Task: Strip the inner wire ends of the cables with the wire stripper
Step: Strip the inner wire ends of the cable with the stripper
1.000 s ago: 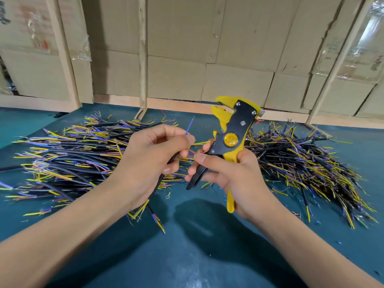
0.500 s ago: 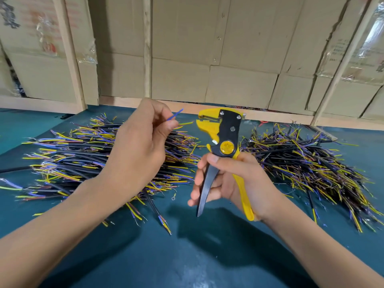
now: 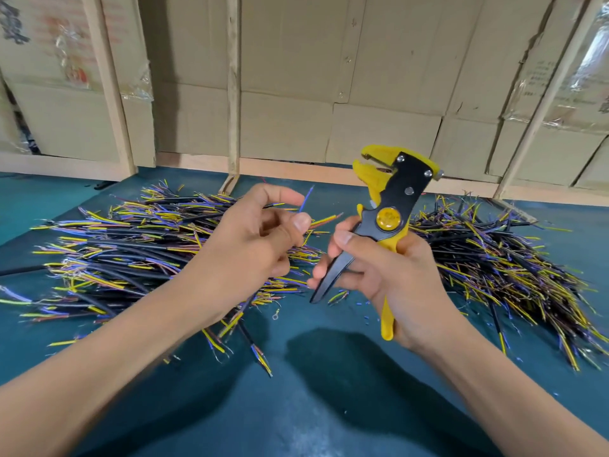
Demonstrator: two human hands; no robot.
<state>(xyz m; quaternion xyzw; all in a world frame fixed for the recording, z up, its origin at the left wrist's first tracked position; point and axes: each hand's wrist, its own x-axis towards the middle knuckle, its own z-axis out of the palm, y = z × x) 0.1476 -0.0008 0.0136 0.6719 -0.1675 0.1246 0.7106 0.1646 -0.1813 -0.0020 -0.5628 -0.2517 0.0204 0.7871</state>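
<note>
My left hand (image 3: 253,239) holds a black cable whose blue inner wire (image 3: 305,199) and yellow one (image 3: 324,221) stick up past my thumb; the cable's other end (image 3: 260,354) hangs below my wrist. My right hand (image 3: 392,275) grips the yellow-and-black wire stripper (image 3: 392,206) by its handles, held upright with the jaws at the top, handles spread apart. The jaws stand to the right of the wire ends and do not touch them.
Two piles of black cables with yellow, blue and purple inner wires lie on the teal table (image 3: 329,407): the left pile (image 3: 125,252) and the right pile (image 3: 501,272). Cardboard boxes (image 3: 329,94) and wooden slats (image 3: 233,94) stand behind. A small ring terminal (image 3: 276,314) lies between my arms.
My left hand has dropped and moved right with the cable. The stripper has shifted right and tilted, its jaws further from the wire ends.
</note>
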